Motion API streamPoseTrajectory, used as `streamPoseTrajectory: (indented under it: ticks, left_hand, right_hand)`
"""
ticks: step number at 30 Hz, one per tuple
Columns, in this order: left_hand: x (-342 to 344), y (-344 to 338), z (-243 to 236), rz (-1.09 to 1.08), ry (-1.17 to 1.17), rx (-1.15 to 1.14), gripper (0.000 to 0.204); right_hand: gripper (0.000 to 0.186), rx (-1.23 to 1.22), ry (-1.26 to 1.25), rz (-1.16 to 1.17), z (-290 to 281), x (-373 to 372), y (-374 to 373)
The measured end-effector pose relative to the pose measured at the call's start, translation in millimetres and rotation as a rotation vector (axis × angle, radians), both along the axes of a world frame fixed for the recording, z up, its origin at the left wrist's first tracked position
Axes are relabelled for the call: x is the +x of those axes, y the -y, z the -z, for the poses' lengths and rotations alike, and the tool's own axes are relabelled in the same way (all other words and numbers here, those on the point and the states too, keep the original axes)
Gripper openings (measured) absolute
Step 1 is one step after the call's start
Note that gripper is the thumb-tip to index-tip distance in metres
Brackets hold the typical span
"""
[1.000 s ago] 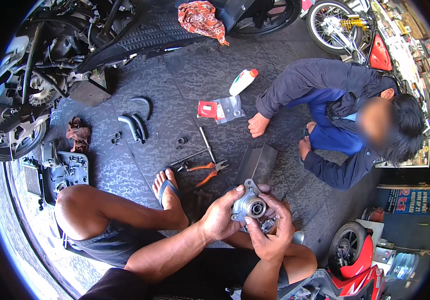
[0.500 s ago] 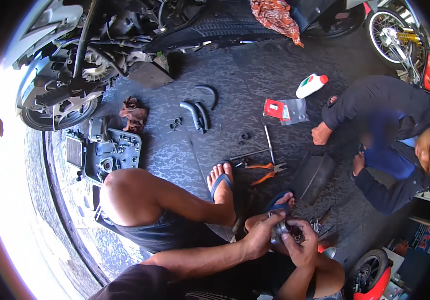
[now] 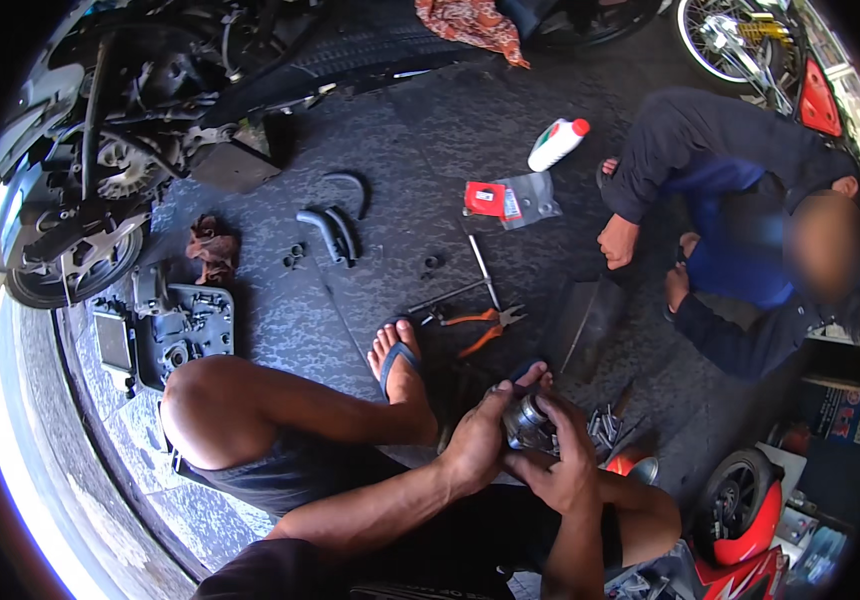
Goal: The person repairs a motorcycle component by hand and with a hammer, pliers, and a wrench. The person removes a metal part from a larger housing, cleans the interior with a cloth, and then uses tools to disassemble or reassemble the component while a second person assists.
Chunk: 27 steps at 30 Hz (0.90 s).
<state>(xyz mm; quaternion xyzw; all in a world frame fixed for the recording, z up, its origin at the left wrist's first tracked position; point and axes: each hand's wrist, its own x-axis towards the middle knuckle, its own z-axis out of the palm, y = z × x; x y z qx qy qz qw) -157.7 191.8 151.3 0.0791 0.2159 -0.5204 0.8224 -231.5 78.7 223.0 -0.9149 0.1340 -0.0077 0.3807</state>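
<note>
Above my lap I hold a round metal engine part (image 3: 527, 424) in both hands. My left hand (image 3: 475, 440) grips its left side, with the thumb along the edge. My right hand (image 3: 562, 462) wraps its other side, fingers over the top and thumb beneath. The fingers hide much of the part. On the floor past my feet lie orange-handled pliers (image 3: 497, 322) and a T-handle wrench (image 3: 483, 268). Several loose metal tools or fasteners (image 3: 605, 428) lie just beyond my right hand.
A crouching person (image 3: 710, 170) in dark clothes is at the right. Dark hoses (image 3: 328, 236), a rag (image 3: 212, 250), a white bottle (image 3: 555, 148) and a red packet (image 3: 485, 198) lie on the floor. A parts tray (image 3: 230, 318) is left, near a partly stripped motorbike (image 3: 90, 120).
The view has shifted right, so floor things sit farther left. The metal part has turned in my hands, and my right fingers now cover its top. The other person's head has lifted.
</note>
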Motion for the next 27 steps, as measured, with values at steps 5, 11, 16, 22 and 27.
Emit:
streamPoseTrajectory:
  ticks: [5, 11, 16, 22, 27]
  left_hand:
    - [-3, -17, -7, 0.263, 0.355, 0.348, 0.050]
    - [-14, -18, -7, 0.331, 0.433, 0.298, 0.048]
    - [-10, -10, -9, 0.310, 0.386, 0.338, 0.056]
    - [23, 22, 1, 0.179, 0.141, 0.509, 0.048]
    - [42, 70, 6, 0.230, 0.474, 0.500, 0.052]
  right_hand:
    - [0.041, 0.286, -0.034, 0.281, 4, -19, -1]
    - [0.040, 0.128, -0.001, 0.349, 0, -35, -12]
    - [0.039, 0.043, 0.063, 0.478, -40, -61, -6]
    - [0.033, -0.346, 0.764, 0.953, -123, -165, 48]
    - [0.013, -0.029, 0.499, 1.381, -47, -241, 105]
